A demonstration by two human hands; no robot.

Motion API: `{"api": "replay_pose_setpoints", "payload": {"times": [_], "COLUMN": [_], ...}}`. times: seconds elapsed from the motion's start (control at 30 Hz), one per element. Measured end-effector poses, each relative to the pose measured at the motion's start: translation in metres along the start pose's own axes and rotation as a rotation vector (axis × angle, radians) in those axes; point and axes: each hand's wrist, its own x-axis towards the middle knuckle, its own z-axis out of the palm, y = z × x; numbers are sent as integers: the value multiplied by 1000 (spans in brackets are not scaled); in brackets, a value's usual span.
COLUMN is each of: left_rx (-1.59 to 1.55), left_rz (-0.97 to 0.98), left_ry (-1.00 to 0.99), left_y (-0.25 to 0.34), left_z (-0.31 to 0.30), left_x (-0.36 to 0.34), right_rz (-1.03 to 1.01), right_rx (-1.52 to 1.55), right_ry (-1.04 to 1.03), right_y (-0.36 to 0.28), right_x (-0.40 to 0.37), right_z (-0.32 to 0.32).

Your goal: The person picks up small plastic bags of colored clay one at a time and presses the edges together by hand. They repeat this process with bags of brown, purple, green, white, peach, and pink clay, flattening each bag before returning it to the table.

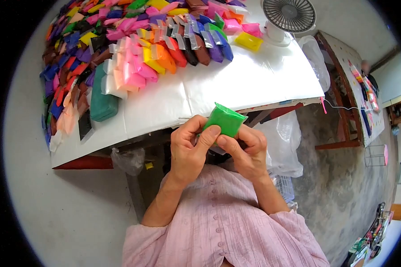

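Note:
A bright green plastic packet (227, 121) is held up in front of my body, just off the table's front edge. My left hand (188, 144) pinches its lower left side between thumb and bent fingers. On the lower right, my right hand (248, 149) grips the same packet, its thumb pressed on the near face. The packet's bottom end is partly hidden by the thumbs. Beyond the hands, similar packets lie overlapping in a row by colour, among them pink (136, 79), orange (165, 58), brown (202, 52) and blue (226, 48).
A large heap of mixed-colour packets (78, 58) covers the table's left and back. A teal case (104, 100) stands beside the row. A white fan (278, 33) and a yellow packet (248, 41) are at the right. Plastic bags (283, 142) hang below the white tabletop (173, 100).

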Motion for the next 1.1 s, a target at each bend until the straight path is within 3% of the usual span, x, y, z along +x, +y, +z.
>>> {"api": "replay_pose_setpoints", "payload": {"times": [0.17, 0.37, 0.47, 0.67, 0.77, 0.97, 1.07, 1.1], "left_rx": [56, -97, -117, -154, -93, -101, -50, -53], "left_rz": [53, 0, 97, 82, 6, 45, 91, 99], "left_ry": [47, -59, -18, 73, 27, 50, 19, 20], "left_y": [11, 7, 0, -5, 1, -3, -6, -6], "left_z": [12, 2, 7, 16, 13, 8, 9, 10], "left_x": [3, 2, 3, 1, 2, 0, 1, 2], "right_rz": [43, 84, 7, 28, 73, -13, 91, 34], "right_rx": [68, 5, -46, 15, 37, -30, 48, 29], "right_ry": [-19, -54, -35, 14, -30, -45, 17, 37], "right_y": [2, -3, 3, 7, 8, 8, 11, 9], "right_x": [-5, -7, -7, -10, -12, -9, -9, -7], "right_z": [3, 2, 3, 5, 4, 6, 5, 6]}}
